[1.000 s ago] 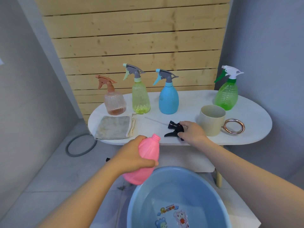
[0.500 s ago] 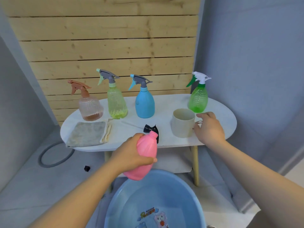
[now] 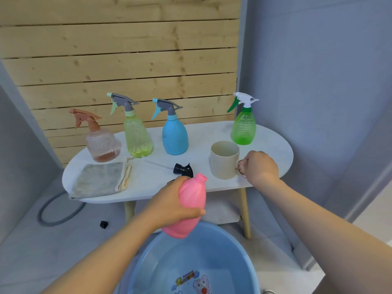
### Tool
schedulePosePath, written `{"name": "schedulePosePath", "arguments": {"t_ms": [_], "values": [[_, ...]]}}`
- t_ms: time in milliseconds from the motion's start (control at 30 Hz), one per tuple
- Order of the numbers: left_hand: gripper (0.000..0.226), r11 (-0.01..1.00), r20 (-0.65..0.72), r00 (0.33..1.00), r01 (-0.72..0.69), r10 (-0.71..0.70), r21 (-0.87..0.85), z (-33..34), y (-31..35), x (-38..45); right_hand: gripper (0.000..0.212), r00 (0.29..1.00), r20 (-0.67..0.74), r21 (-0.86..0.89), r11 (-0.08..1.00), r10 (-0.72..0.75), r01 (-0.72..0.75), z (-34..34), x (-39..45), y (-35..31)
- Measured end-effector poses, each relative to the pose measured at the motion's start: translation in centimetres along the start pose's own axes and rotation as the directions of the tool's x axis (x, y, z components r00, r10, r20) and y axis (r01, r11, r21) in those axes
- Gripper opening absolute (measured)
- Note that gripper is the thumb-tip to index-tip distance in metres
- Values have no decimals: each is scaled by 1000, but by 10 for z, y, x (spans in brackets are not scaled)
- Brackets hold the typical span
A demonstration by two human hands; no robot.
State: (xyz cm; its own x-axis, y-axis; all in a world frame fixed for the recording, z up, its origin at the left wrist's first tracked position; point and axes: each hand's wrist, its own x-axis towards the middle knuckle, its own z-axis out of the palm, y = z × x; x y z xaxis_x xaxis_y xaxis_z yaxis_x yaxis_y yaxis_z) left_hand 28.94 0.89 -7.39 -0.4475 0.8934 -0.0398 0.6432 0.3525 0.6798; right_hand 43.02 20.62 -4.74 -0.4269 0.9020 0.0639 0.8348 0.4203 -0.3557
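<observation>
The left hand (image 3: 176,205) grips the uncapped pink bottle (image 3: 192,200), held tilted above the blue basin (image 3: 222,247), probably so spills land there. The right hand (image 3: 262,167) curls round the ring handle (image 3: 240,169) of the cup (image 3: 224,164) on the worktop (image 3: 269,143), seemingly ready to lift it and fill the bottle.

Body in view: two forearms plus hands, that's all. The left hand (image 3: 176,201) is bare, forearm bare right down to the bottom edge of view. The right hand (image 3: 262,169) same, bare forearm running to the lower right corner. Clothing further up is out of view, can't tell.
</observation>
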Motion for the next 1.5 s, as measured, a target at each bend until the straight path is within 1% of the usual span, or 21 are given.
{"name": "schedulePosePath", "arguments": {"t_ms": [133,233,300,400,467,533,600,700,733,767,833,867,967,1100,1200,1233,1300,1367,1434,1500], "values": [[73,1000,15,1000,-21,21,-23,-7,-3,-12,18,999,14,-73,996,-41,42,-10,-14,-3],[70,999,48,998,-25,27,-47,-14,-11,-25,23,991,-20,-42,991,-130,129,-22,-35,-4],[72,998,99,995,-5,12,-63,-22,-17,-37,24,983,19,12,983,-182,182,-31,-52,-6],[82,999,171,985,30,-27,-18,-36,-31,-52,24,956,146,29,967,-253,252,-34,-75,-11],[88,999,177,983,46,-48,12,-44,-38,-57,27,922,241,25,951,-304,308,-27,-86,-13],[89,997,177,981,69,-74,35,-45,-50,-61,29,872,348,21,932,-345,361,-12,-92,-17],[84,993,207,971,109,-118,53,-40,-66,-67,30,813,465,-34,911,-350,412,10,-94,-22],[79,983,269,947,151,-174,105,-26,-98,-70,30,728,579,-87,859,-368,504,44,-88,-26],[79,976,292,933,185,-211,115,-19,-112,-68,28,693,624,-101,842,-360,529,64,-83,-27],[79,971,289,928,209,-234,112,-12,-123,-68,27,669,649,-112,824,-363,555,79,-80,-25],[79,972,246,941,214,-231,96,-2,-136,-64,26,657,665,-153,796,-355,585,95,-74,-19],[78,967,229,940,240,-253,83,8,-152,-58,26,639,691,-161,789,-339,593,116,-68,-17],[81,970,182,953,242,-243,26,37,-179,-47,19,609,715,-144,780,-345,610,155,-59,-9],[83,953,151,943,303,-297,-18,84,-207,-30,17,546,756,-36,810,-361,586,221,-53,8],[81,943,126,936,333,-328,-20,111,-220,-27,14,566,746,15,859,-351,513,255,-60,16],[80,940,118,935,340,-333,-39,120,-225,-28,15,575,736,5,853,-356,521,265,-64,17],[82,917,113,915,395,-387,-60,135,-233,-28,19,596,699,-45,808,-395,588,281,-70,18],[87,890,98,888,455,-450,-35,148,-239,-31,18,606,639,-62,753,-474,655,293,-72,16],[92,885,90,881,465,-464,21,158,-241,-36,14,592,592,-51,708,-546,704,301,-72,17],[93,886,97,880,461,-464,55,166,-241,-38,12,567,579,-53,668,-585,743,307,-69,19]]}}
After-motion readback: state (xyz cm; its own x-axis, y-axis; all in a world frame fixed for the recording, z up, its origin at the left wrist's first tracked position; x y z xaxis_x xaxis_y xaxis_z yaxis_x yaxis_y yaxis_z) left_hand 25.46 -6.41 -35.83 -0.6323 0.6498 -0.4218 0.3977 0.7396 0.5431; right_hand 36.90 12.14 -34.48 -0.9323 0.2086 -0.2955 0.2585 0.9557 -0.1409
